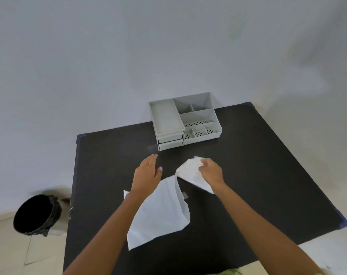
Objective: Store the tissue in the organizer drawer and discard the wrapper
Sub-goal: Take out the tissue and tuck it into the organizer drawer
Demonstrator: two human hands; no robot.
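The place looked like a plain room in a home or small office, sparsely furnished. A bare pale grey wall (109,56) stood behind a dark counter (248,175) with blue corner guards. A grey plastic desk organizer (200,135) with drawers sat on it, and a bin lined with a black bag (36,214) stood on beige floor tiles (20,255).

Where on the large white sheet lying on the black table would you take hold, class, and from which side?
Pinch the raised far-right corner of the large white sheet, coming from the right side. That edge curls up off the black table while the rest lies flat, so fingers can probably slip under it. The left hand hovers open just beside it.
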